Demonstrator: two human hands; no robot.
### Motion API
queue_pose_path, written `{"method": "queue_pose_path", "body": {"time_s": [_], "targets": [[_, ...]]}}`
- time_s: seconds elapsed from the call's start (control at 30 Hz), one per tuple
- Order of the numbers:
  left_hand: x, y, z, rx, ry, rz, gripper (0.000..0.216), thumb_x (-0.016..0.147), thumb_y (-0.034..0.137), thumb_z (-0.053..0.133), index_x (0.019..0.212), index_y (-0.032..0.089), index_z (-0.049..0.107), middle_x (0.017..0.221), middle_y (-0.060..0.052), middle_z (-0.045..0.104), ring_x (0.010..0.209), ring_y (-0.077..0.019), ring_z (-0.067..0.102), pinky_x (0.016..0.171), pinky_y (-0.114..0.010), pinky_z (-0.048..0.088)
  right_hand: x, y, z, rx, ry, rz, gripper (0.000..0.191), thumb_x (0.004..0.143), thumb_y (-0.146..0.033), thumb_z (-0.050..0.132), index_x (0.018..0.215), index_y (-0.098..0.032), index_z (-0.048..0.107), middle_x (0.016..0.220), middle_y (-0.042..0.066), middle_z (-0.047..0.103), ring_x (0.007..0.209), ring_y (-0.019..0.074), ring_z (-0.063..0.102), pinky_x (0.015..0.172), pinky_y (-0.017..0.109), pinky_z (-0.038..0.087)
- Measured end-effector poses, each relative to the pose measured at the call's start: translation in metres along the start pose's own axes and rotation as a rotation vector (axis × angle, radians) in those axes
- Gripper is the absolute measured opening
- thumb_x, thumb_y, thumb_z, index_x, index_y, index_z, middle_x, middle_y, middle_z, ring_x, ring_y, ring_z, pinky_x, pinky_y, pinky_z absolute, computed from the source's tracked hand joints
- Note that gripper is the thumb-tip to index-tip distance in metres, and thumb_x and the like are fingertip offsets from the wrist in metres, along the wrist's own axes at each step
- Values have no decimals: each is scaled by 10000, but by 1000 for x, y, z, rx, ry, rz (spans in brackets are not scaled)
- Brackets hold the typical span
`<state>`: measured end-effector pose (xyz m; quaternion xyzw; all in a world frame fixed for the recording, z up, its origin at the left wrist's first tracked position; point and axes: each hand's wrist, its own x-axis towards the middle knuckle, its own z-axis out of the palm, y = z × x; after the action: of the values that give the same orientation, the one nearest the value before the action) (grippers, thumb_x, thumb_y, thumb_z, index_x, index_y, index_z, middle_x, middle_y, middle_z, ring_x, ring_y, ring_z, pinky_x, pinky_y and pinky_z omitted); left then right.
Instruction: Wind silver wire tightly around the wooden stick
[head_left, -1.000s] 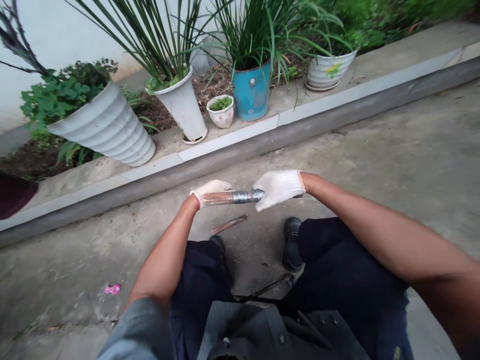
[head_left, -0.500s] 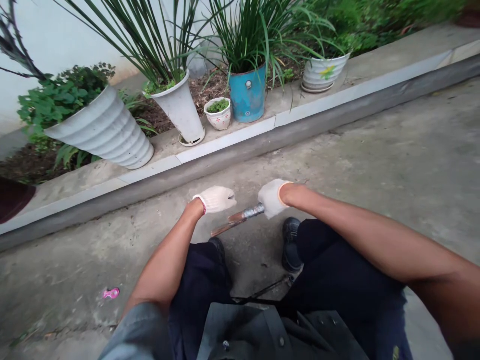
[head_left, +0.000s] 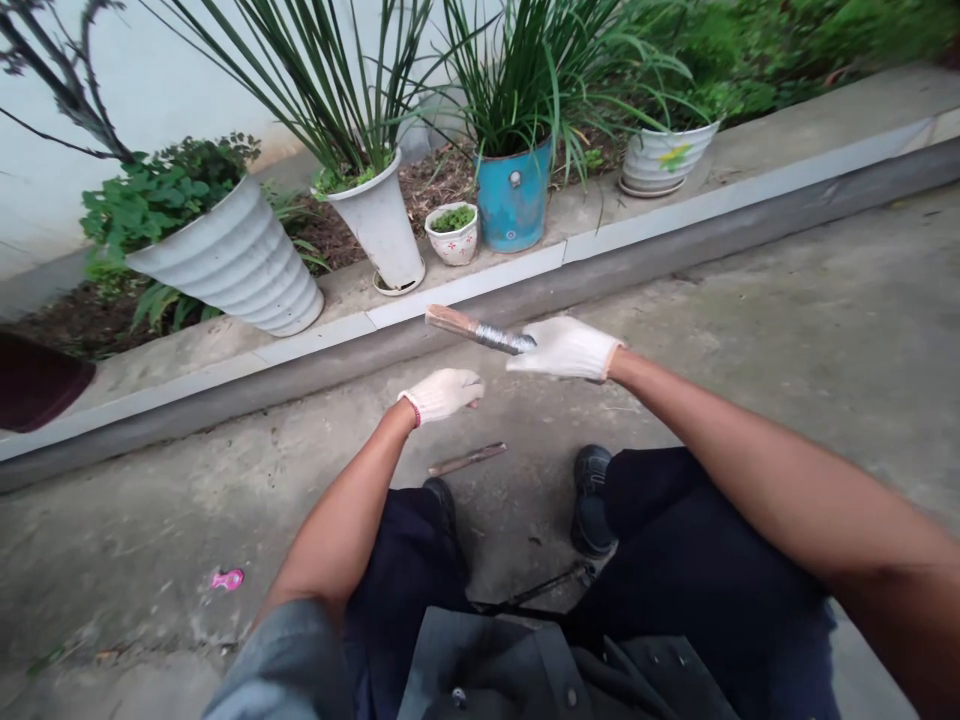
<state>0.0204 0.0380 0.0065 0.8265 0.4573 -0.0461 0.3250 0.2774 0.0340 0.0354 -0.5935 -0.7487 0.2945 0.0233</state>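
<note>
My right hand [head_left: 564, 347], in a white knit glove, grips the end of a short wooden stick [head_left: 454, 320] whose nearer half is wrapped in shiny silver material, tape or wire. The bare wooden end points left and slightly up, in front of the ledge. My left hand [head_left: 444, 394], gloved too, is closed with its fingertips together, below the stick and apart from it. Whatever it pinches, if anything, is too small to make out. A second thin wooden stick [head_left: 468, 458] lies on the concrete ground between my hands and my shoes.
Along the low tiled ledge [head_left: 469, 285] stand a ribbed white pot [head_left: 244, 262], a tall white pot [head_left: 381, 222], a small patterned pot [head_left: 454, 240], a blue bucket [head_left: 514, 200] and another white pot [head_left: 664, 160], all planted. A pink object [head_left: 227, 580] lies on the ground at left.
My right hand has lifted the silver-wrapped stick up and away from the other stick, and its wooden end now points up-left. My left hand has stayed nearly in place.
</note>
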Motion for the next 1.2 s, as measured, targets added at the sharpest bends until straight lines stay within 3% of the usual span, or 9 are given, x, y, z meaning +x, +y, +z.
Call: {"method": "queue_pose_path", "body": {"time_s": [0.13, 0.3, 0.47, 0.6, 0.7, 0.8, 1.0, 1.1, 1.2], "targets": [[3, -12, -1, -30, -11, -13, 295, 960, 418, 563, 896, 199, 748, 906, -20, 742, 797, -193, 612, 709, -283, 420, -18, 6, -3, 180, -307, -148, 414, 818, -598, 701, 885, -194, 643, 757, 43, 687, 612, 164, 635, 580, 257, 428], [0, -9, -1, 9, -76, 35, 266, 933, 375, 548, 822, 216, 731, 817, 4, 726, 734, -179, 602, 674, -287, 411, -17, 7, 24, -65, -568, -220, 371, 739, -555, 740, 780, -191, 681, 632, 31, 628, 538, 177, 582, 532, 282, 388], [-6, 6, 11, 32, -157, 11, 276, 894, 363, 598, 669, 210, 647, 647, -9, 653, 605, -179, 561, 600, -314, 379, -1, -1, 48, -358, -297, -85, 249, 645, -435, 804, 731, -209, 744, 696, 133, 676, 727, 299, 676, 640, 373, 450], [-7, 11, 11, 23, -65, -2, 297, 962, 359, 514, 720, 211, 603, 712, -10, 684, 643, -171, 590, 634, -305, 397, 14, -4, 37, -373, -116, 21, 321, 768, -471, 698, 905, -196, 788, 878, 210, 728, 873, 372, 710, 719, 426, 474], [-9, 8, 4, -9, -11, 3, 335, 992, 402, 497, 757, 211, 641, 771, 2, 718, 689, -170, 610, 649, -291, 395, 18, 0, 20, -282, 29, 72, 456, 852, -602, 602, 976, -192, 758, 896, 180, 729, 824, 332, 704, 686, 387, 465], [-10, 1, -2, -65, -22, 48, 343, 1002, 445, 515, 835, 211, 703, 839, 12, 745, 743, -169, 623, 676, -272, 404, 13, 4, 7, -69, 40, 20, 508, 875, -693, 586, 946, -200, 689, 816, 106, 710, 699, 233, 666, 612, 315, 431], [-4, -11, -2, -13, -21, -36, 310, 976, 424, 572, 863, 191, 743, 875, -15, 746, 746, -172, 600, 682, -264, 408, -15, -1, -1, 215, -290, -170, 424, 814, -595, 725, 851, -193, 597, 764, 27, 668, 617, 145, 635, 545, 237, 413], [-2, -9, -3, 44, -35, 15, 253, 949, 361, 574, 842, 187, 723, 852, -10, 726, 765, -167, 594, 686, -260, 389, -24, -5, 4, 174, -496, -213, 390, 779, -554, 756, 827, -189, 630, 710, 13, 654, 576, 138, 614, 526, 234, 401], [-5, -4, -2, 69, -34, 34, 362, 971, 464, 527, 789, 205, 701, 779, 2, 694, 715, -164, 575, 644, -277, 359, -23, -6, 19, 47, -618, -237, 419, 725, -592, 777, 821, -192, 696, 641, 4, 631, 540, 148, 589, 520, 246, 397]]}}
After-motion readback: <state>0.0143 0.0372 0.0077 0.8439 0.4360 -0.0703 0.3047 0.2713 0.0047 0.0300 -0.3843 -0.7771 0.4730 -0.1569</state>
